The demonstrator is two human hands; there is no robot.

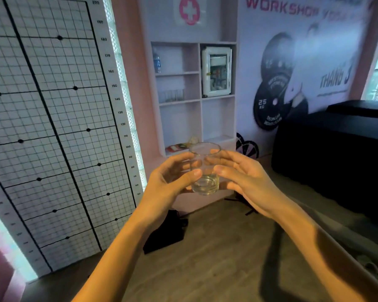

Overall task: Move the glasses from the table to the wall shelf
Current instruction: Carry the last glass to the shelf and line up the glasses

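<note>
Currently, a clear glass (205, 168) is held upright between the left hand (172, 177) and the right hand (242, 179). It is raised before the wall shelf (196, 101), where more glasses (171, 95) are faintly seen.

both hands are holding 1 clear glass (205, 168) upright in the air, the left hand (170, 177) gripping its left side, the right hand (241, 175) cupping its right side. behind it, the wall shelf (196, 99) is showing several glasses (171, 95) in a middle-left compartment and a first-aid cabinet (216, 70) top right.
</note>
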